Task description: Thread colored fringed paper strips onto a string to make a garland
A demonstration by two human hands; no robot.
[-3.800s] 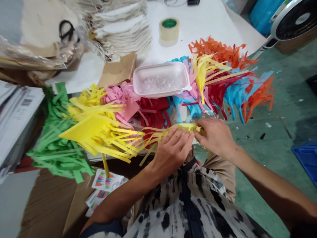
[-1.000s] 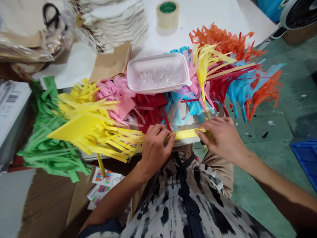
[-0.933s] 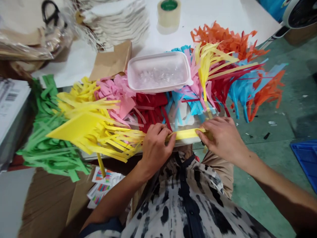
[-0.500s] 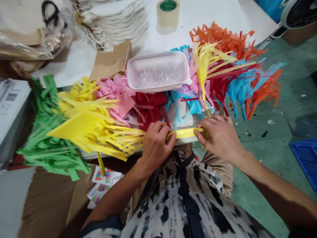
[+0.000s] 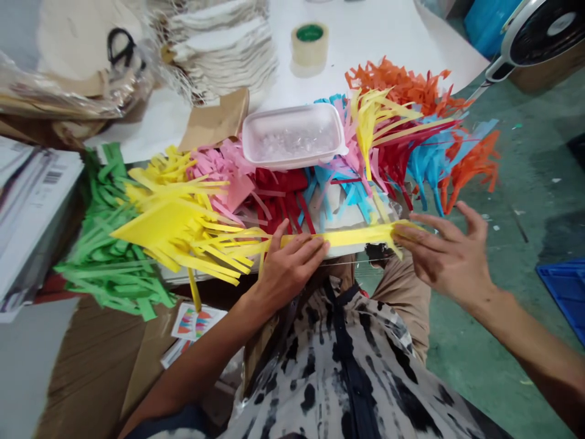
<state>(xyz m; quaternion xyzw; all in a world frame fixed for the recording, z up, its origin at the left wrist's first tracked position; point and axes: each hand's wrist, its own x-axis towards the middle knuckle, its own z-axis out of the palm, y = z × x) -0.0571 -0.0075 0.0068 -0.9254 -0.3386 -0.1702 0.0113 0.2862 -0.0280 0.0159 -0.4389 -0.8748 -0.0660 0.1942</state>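
A folded yellow fringed paper strip point(image 5: 351, 235) lies stretched along the near table edge. My left hand point(image 5: 290, 268) rests on its left part with fingers flat, pressing it down. My right hand point(image 5: 450, 256) is open with fingers spread, its fingertips touching the strip's right end. Loose yellow fringes fan out left of my left hand into a pile of yellow fringed paper point(image 5: 169, 225).
Behind the strip lie fringed paper piles: green point(image 5: 109, 244), pink point(image 5: 219, 171), red point(image 5: 278, 195), blue point(image 5: 425, 161), orange point(image 5: 402, 85). A clear plastic tub point(image 5: 292, 137) sits on them. Tape roll point(image 5: 309, 44), scissors point(image 5: 121, 52), cloth stack point(image 5: 219, 49) and a fan point(image 5: 543, 30) stand farther back.
My right hand slid right along the strip and opened its fingers. My left hand went from a pinch to lying flat on the strip, which is now drawn out longer.
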